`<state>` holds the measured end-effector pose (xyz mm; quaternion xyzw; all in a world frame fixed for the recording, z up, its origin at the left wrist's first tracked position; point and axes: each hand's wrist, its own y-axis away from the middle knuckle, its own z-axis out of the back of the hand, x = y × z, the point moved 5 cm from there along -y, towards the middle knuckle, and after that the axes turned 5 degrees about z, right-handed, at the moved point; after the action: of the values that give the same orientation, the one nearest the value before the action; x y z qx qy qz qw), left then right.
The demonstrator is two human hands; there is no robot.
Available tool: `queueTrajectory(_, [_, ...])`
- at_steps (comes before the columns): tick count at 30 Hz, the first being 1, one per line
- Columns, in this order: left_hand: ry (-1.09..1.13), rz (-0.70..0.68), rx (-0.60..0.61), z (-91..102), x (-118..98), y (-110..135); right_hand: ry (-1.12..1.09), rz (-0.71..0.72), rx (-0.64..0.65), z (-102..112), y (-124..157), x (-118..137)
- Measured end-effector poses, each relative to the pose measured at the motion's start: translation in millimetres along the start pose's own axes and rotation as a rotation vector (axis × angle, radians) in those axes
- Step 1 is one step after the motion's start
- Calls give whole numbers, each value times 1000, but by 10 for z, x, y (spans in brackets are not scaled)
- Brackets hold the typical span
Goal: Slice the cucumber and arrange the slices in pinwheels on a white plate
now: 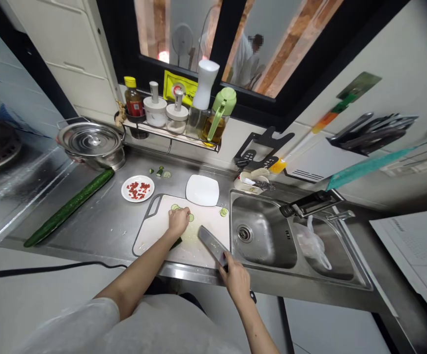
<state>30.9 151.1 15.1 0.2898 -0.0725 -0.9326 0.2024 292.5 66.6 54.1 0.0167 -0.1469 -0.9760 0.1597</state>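
Note:
My left hand [179, 222] is over the middle of the white cutting board [154, 231], its fingers bent and closed around thin cucumber slices [191, 217]. Pale green rounds show at its fingertips. My right hand [236, 278] grips the handle of a cleaver [212, 244], whose broad blade points up and left, low over the board's right half. Partly covered by my left forearm, a dark green cucumber piece [177, 243] lies near the board's front. A few more slices [223, 212] rest together at the board's right edge.
Behind the board are a white square plate [202, 190], a plate of chopped red pieces [137, 189] and cucumber ends [160, 171]. A long cucumber [69, 206] and lidded pot [92, 141] are left; a sink [265, 231] is right. Above hangs a condiment shelf [172, 135].

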Motion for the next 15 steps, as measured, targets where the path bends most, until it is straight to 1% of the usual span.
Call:
queueTrajectory(3, [-54,-8,-39,22,-8,10,-40,-18,5,-16,0,-1])
queueTrajectory(6, [-15,42,-43,87,76,116,-83,-54,10,-25,-5,-19])
queueTrajectory(8, [20,66,-28,142,180,267,-116,-102,16,-20,-8,-45])
queueTrajectory(11, [31,30,43,181,357,584,-172,-168,23,-5,-17,-82])
queueTrajectory(13, [4,23,97,167,487,795,-205,-182,29,4,-32,-89])
queueTrajectory(15, [-15,17,143,129,594,951,-226,-176,36,8,-57,-81])
